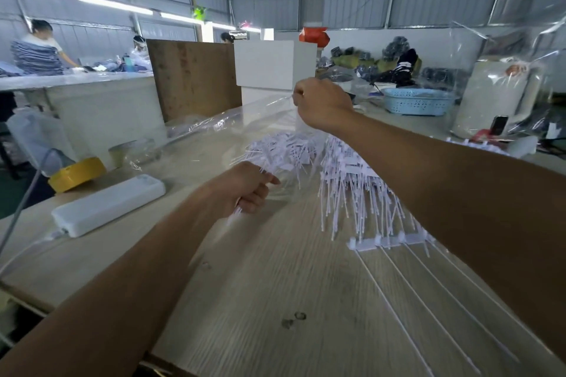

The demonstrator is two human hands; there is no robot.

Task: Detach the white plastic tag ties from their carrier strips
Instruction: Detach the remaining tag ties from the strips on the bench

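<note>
Pulling at a clear plastic bag [245, 119] seems to be the business of this moment, more than snapping off ties. The right hand [321, 104] is raised over the far side of the table [275, 300], its fingers curled into a fist around the bag's film, which stretches taut from it. The left hand [248, 187] sits lower and nearer, fingers closed around a bunch of white tag ties [281, 156] — or around the bag's near edge with ties in it; blur makes that hard to separate.

A second, larger mass of tag ties on carrier strips [358, 187] lies on the table just right of the left hand, partly under the right forearm. Several long bare strips [428, 309] with a small comb-like end piece [386, 241] run toward the near right of the table — these look already stripped.

My reading: the step in hand is getting a fresh bundle out of its bag, with the detaching proper not yet resumed. The next move probably calls for drawing the film clear while the left hand holds the bundle, then regripping a single strip so the ties can be pulled off it.

A white rectangular box [107, 205] and a yellow tape roll [76, 173] lie to the left.
</note>
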